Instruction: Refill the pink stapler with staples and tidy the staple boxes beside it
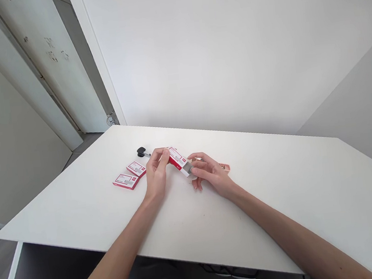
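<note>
My left hand (156, 169) grips the upper left end of a small red-and-white cardboard box (177, 157), tilted above the table. The box's lower right end is open, with a grey inside showing. At that end my right hand (210, 172) has its thumb and fingers closed on the edge; whether they also pinch something inside is hidden. Under and behind the right hand lies a salmon-pink object (225, 167), mostly covered. Near it, a pink forked piece (197, 184) shows below the fingers. Left of my left hand, two similar red-and-white boxes (126, 181) lie flat.
A black object with a short metal stem (142, 152) lies on the white table (278, 182) beyond the boxes. A white wall (230, 54) rises behind the table's far edge. Below the front edge is a dark space with cables (228, 271).
</note>
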Motion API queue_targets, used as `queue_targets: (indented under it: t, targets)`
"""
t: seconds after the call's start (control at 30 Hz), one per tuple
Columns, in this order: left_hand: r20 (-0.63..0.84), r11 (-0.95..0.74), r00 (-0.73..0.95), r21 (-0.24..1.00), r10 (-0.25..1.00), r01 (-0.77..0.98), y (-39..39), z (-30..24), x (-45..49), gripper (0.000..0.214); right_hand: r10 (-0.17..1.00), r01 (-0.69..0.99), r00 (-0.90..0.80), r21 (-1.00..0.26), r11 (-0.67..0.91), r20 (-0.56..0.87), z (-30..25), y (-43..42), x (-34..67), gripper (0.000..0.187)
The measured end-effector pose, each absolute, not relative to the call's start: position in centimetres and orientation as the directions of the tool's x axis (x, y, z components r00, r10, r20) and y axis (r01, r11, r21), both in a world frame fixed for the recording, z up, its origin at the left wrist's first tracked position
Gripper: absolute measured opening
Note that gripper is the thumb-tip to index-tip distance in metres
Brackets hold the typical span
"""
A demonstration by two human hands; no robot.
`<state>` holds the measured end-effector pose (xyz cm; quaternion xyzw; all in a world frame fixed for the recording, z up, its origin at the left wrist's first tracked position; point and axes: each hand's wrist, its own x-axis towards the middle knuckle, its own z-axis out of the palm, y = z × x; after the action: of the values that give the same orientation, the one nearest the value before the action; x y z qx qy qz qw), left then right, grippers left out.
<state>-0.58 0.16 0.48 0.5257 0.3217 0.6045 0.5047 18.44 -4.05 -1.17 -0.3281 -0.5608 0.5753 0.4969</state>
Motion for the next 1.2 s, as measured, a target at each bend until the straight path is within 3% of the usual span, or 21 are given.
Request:
queue_targets:
  t: [0.23,0.53,0.83,1.03,1.2]
  targets:
    - [0.262,-0.245,0.021,0.927,0.965,-0.284,0.1,0.8,-0.5,0.032,0.958,-0.019,-0.227,-0.984,0.176,0.176,-1.6,-4.3,18.0,0.026]
    - [0.245,-0.231,0.036,0.945,0.969,-0.232,0.2,0.7,-0.4,0.035,0.948,-0.024,-0.237,-0.976,0.214,0.214,-1.5,-4.0,18.1,0.026]
    - [0.197,-0.192,-0.013,0.937,0.98,-0.291,0.1,1.0,-0.5,0.037,0.934,0.023,-0.28,-0.971,0.238,0.222,-2.0,-4.0,18.0,0.025]
    - [0.175,-0.152,0.057,0.946,0.983,-0.287,0.1,0.8,-0.5,0.038,0.943,0.116,-0.22,-0.953,0.28,0.25,-2.2,-4.1,17.6,0.02]
    - [0.167,-0.141,0.071,0.95,0.983,-0.277,0.2,0.6,-0.5,0.04,0.944,0.083,-0.25,-0.967,0.242,0.215,-1.4,-4.4,17.6,0.021]
